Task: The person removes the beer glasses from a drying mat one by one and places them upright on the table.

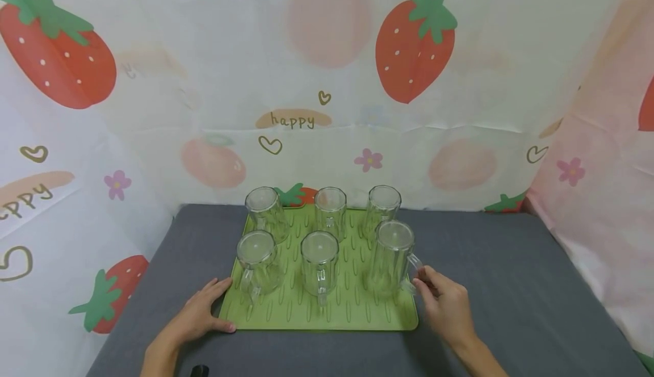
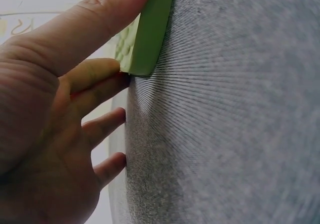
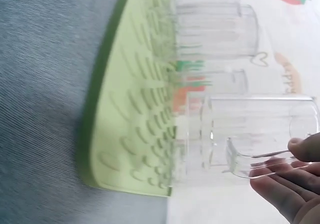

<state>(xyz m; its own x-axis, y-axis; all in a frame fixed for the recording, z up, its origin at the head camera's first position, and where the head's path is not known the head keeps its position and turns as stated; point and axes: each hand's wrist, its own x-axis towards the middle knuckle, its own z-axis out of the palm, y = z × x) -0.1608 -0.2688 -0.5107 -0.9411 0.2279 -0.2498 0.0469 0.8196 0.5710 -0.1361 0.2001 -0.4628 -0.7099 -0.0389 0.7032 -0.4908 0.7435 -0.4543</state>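
Clear glass mugs stand upside down in two rows of three on a green ridged drying mat (image 1: pixel 352 319). My right hand (image 1: pixel 447 306) pinches the handle of the front right mug (image 1: pixel 389 266) between thumb and fingers. In the right wrist view this mug (image 3: pixel 265 116) has its rim towards the mat; whether it touches the mat I cannot tell. My left hand (image 1: pixel 199 313) rests at the mat's front left corner, thumb on the front edge, fingers spread along the left side. In the left wrist view its fingertips touch the grey cloth and the green corner (image 2: pixel 152 44).
The front middle mug (image 1: pixel 319 260) and front left mug (image 1: pixel 260 263) stand left of the held one. Behind is the back row, including a mug (image 1: pixel 383 201). Grey cloth (image 1: pixel 490 258) covers the table. A patterned curtain (image 1: pixel 230 53) encloses it. A small black object (image 1: pixel 200 371) lies in front.
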